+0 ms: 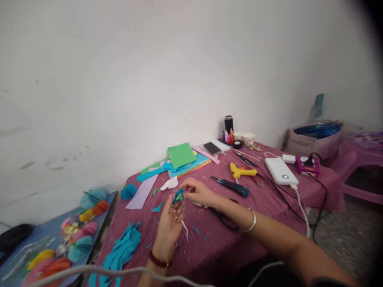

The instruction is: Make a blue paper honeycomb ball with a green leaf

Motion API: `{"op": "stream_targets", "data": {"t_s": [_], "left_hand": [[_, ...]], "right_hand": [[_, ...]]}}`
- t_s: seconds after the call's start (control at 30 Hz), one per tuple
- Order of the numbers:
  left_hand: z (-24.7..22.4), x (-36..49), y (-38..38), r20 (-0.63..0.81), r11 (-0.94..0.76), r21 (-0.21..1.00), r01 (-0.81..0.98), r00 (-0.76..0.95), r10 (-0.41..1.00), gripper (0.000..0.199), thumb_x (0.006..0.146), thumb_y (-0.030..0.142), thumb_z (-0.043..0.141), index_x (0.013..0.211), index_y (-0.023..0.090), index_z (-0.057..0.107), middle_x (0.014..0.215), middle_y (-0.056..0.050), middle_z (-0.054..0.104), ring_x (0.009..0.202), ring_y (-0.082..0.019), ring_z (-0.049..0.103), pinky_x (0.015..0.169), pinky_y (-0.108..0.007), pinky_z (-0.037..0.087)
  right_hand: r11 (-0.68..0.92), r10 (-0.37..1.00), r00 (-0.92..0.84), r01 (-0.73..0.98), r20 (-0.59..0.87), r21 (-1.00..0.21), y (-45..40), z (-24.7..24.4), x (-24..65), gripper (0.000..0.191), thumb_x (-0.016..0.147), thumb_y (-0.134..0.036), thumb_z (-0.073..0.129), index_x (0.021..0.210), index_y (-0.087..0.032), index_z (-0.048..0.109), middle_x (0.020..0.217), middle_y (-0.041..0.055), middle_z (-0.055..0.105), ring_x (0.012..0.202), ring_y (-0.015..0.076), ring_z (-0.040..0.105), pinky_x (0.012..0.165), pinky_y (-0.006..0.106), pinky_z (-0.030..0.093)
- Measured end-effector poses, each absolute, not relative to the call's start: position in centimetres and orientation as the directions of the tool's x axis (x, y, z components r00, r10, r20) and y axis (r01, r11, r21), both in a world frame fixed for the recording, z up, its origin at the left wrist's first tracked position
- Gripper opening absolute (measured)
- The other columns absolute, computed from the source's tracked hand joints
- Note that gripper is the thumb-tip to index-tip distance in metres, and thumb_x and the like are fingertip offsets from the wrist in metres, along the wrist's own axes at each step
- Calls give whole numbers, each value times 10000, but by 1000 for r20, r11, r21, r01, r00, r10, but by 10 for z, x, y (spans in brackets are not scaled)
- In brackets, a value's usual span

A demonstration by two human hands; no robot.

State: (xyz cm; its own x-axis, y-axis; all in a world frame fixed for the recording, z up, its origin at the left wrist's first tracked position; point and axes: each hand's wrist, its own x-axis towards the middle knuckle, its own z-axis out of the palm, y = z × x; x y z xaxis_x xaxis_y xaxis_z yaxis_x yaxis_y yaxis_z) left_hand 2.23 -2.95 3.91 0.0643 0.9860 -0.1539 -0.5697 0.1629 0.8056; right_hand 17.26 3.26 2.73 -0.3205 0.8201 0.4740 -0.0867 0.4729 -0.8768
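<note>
Between my two hands is a small blue and green paper piece [178, 196], held above the purple-red tablecloth [206, 231]. My left hand [171, 223], palm up with a beaded bracelet at the wrist, has its fingers closed on the piece from below. Reaching in from the right, my right hand [197, 192] pinches the piece's upper side with the fingertips. A thin white strip [185, 230] hangs by my left fingers. Blue paper scraps [157, 207] lie on the cloth left of my hands, and a heap of blue paper strips [122, 247] spreads nearer the front.
A yellow glue gun [241, 170], a blue cutter knife [230, 186] and a white power bank [280, 171] lie to the right, with cables trailing off the edge. Coloured paper sheets [182, 154] are stacked behind. Paper decorations [80, 247] cover a blue surface at left.
</note>
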Motion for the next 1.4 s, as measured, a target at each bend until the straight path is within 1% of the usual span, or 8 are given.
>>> {"op": "stream_targets", "data": {"t_s": [0.17, 0.33, 0.53, 0.7, 1.03, 1.17, 1.27, 1.4], "left_hand": [[39, 19, 20, -97, 135, 916, -379, 116, 988, 341, 845, 479, 642, 754, 154, 690, 555, -5, 560, 367, -63, 332, 349, -217, 163], [20, 11, 42, -63, 47, 963, -267, -51, 997, 212, 659, 297, 839, 687, 164, 677, 519, 55, 496, 477, -69, 360, 451, -186, 288], [-14, 0, 46, -154, 105, 969, -222, -218, 964, 232, 670, 283, 795, 601, 167, 605, 528, 66, 474, 521, -73, 377, 533, -170, 340], [-28, 1, 54, -254, 199, 953, -228, -244, 936, 115, 746, 268, 707, 761, 194, 620, 642, 50, 543, 523, -83, 423, 474, -176, 329], [-21, 5, 45, -353, 346, 836, -426, 66, 933, 134, 664, 180, 694, 732, 176, 579, 523, 74, 439, 414, -49, 312, 455, -204, 292], [-37, -2, 39, -356, 320, 874, -366, -34, 934, 363, 629, 134, 745, 951, 223, 605, 656, 48, 569, 513, -88, 449, 521, -211, 372], [-49, -9, 35, -295, 264, 923, -281, -73, 953, 560, 607, 96, 789, 1108, 266, 604, 936, -4, 661, 789, -162, 595, 704, -235, 462], [-46, -11, 31, -258, 242, 942, -231, -40, 965, 457, 709, 135, 742, 1131, 277, 635, 1195, -49, 617, 1066, -239, 564, 770, -261, 493]], "right_hand": [[416, 824, -380, -98, 420, -904, 84, 18, 170, 217, 930, -336, 592, 877, -126, 607, 762, -16, 600, 603, 88, 562, 560, 234, 490], [226, 886, -376, -163, 272, -960, 93, 2, 173, 302, 798, -360, 685, 642, -166, 515, 538, -82, 457, 469, 60, 433, 458, 186, 346], [-12, 952, -301, -230, 60, -973, 84, -19, 174, 179, 883, -340, 518, 993, -205, 558, 808, -5, 630, 637, 110, 565, 596, 247, 463], [75, 972, -219, -67, 88, -995, 74, -30, 180, 198, 866, -225, 532, 1057, -229, 587, 953, 31, 650, 853, 161, 618, 774, 317, 489], [140, 916, -385, 33, 116, -990, 63, -27, 175, 232, 861, -117, 522, 1016, -247, 636, 937, 16, 692, 863, 170, 644, 778, 317, 501], [183, 911, -389, 85, 136, -979, 61, -26, 176, 329, 844, -110, 529, 1123, -260, 618, 875, 8, 669, 772, 158, 625, 695, 291, 495], [169, 923, -363, 83, 128, -982, 60, -25, 176, 358, 851, -122, 524, 1175, -254, 600, 964, 31, 680, 850, 174, 641, 752, 318, 509], [165, 911, -389, 37, 138, -986, 56, -24, 174, 356, 869, -136, 515, 1189, -269, 599, 1068, 41, 679, 960, 189, 638, 841, 357, 509]]}}
